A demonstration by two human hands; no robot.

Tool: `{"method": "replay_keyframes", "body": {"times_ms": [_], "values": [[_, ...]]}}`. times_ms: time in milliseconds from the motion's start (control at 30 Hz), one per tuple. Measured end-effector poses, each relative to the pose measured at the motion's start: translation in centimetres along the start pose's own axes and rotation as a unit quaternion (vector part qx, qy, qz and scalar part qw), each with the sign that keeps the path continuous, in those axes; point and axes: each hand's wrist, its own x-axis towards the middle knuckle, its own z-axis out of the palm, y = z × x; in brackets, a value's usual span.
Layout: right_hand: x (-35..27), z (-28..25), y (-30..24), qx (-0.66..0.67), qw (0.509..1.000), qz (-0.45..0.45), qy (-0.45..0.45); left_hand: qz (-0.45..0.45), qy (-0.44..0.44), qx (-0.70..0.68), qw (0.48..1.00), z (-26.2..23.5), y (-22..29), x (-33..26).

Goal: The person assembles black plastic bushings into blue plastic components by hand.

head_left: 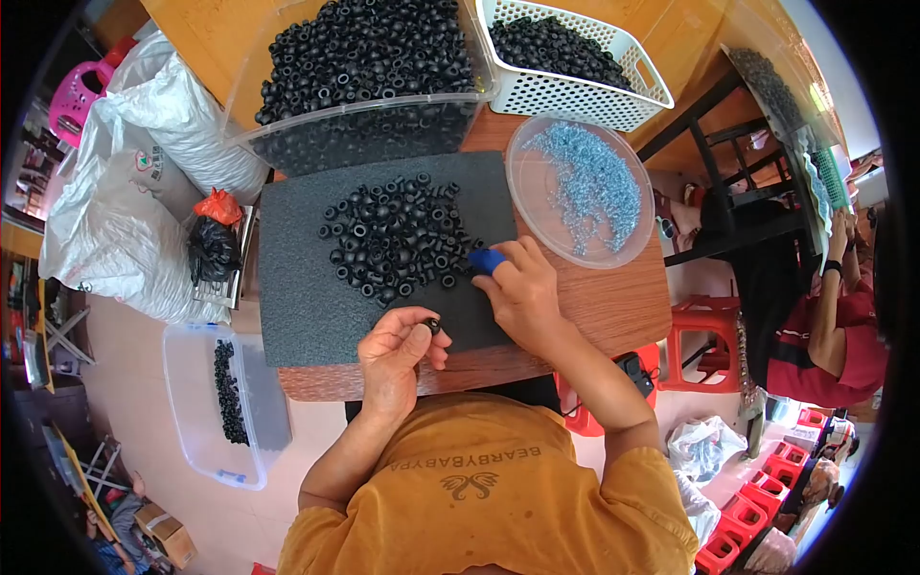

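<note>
My left hand (391, 356) pinches a small black ring-like part (432, 326) between thumb and fingers, near the front edge of a dark grey foam mat (292, 307). A loose pile of similar black parts (398, 235), hollow and rounded, covers the middle of the mat. At the pile's right edge is my right hand (525, 292), its fingers drawn together and a blue finger cover (487, 261) on one of them. Whatever those fingers hold, if anything, is hidden. Beyond that hand, a round clear plastic tray (525, 206) carries many tiny light-blue pieces (599, 182).
At the table's back stand a clear bin (364, 120) heaped with black parts and a white perforated basket (565, 99) of them. White sacks (115, 230) lean at the left, above a clear box (192, 412) on the floor. Another person (824, 335) sits at the right beside red stools (704, 350).
</note>
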Motion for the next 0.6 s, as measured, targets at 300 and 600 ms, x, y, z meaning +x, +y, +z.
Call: {"method": "replay_keyframes", "body": {"times_ms": [300, 600], "values": [[-0.2, 0.1, 0.2, -0.050, 0.997, -0.043, -0.046, -0.017, 0.005, 0.004, 1.000, 0.4, 0.2, 0.4], [-0.6, -2.4, -3.3, 0.159, 0.980, 0.077, -0.094, -0.009, -0.020, 0.013, 1.000, 1.5, -0.3, 0.7]]}}
